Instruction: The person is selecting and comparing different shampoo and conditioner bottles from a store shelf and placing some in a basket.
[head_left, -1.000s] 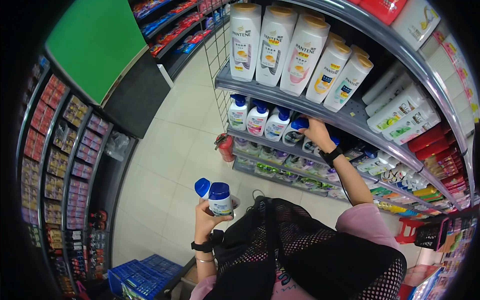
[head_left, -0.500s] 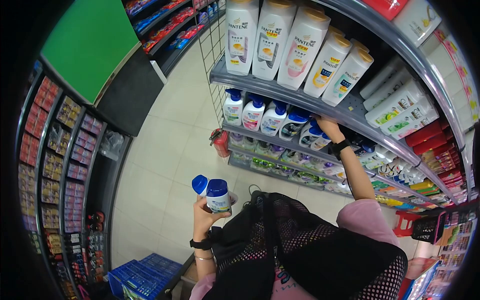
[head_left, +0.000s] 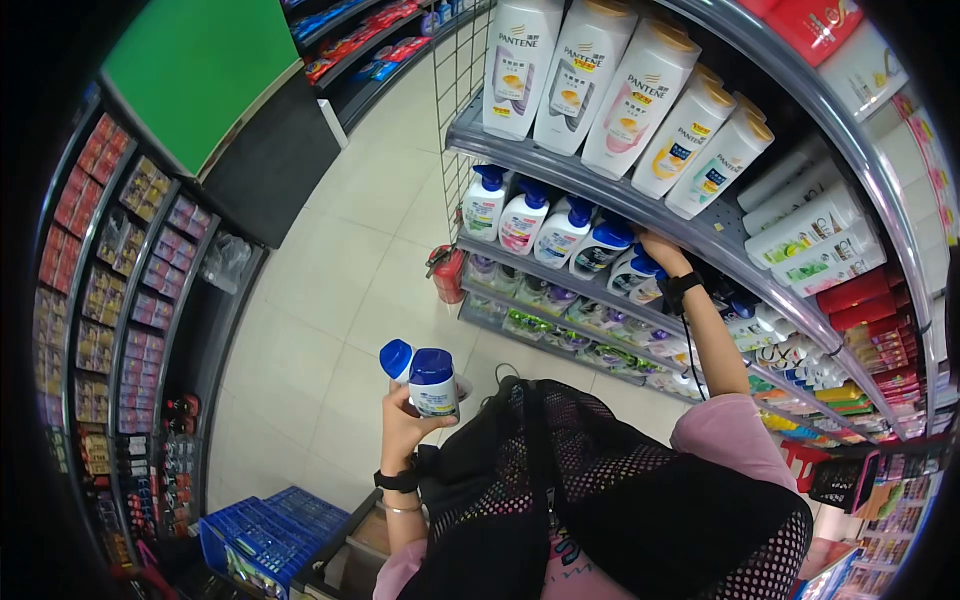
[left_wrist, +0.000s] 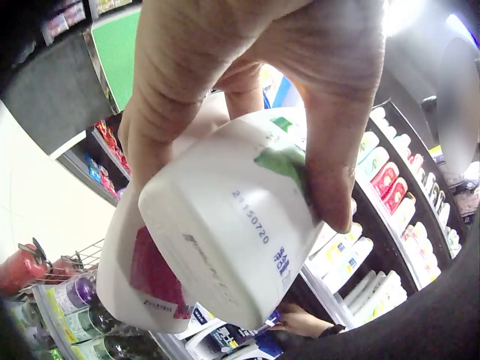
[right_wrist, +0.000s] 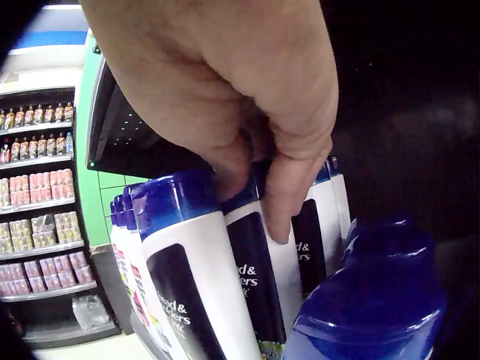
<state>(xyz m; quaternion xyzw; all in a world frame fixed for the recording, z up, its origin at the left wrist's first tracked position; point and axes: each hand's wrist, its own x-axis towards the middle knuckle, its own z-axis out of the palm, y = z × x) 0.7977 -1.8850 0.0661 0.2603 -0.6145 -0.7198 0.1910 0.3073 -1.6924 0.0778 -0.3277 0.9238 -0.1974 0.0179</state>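
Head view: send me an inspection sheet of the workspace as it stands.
Surface: grey shelf, stocked with blue-capped bottles.
Job's things: two blue-capped bottles in hand; dark-labelled shelf bottle under the fingers.
Clutter: nothing seen.
Grips: left hand holds the two blue-capped bottles; right hand curls its fingers over the shelf bottle's cap.
Cables: thin dark cord hangs from the right wristband.
Surroundings: Pantene bottles above, red extinguisher on tiled floor, blue basket.

Right hand (head_left: pixel 661 244) shifted further right along the row of blue-capped bottles (head_left: pixel 527 217), dark-labelled bottle (head_left: pixel 603 248) it gripped a second ago now standing free, fingers (right_wrist: pixel 289 191) curled over the neighbouring bottle (right_wrist: pixel 259 285).
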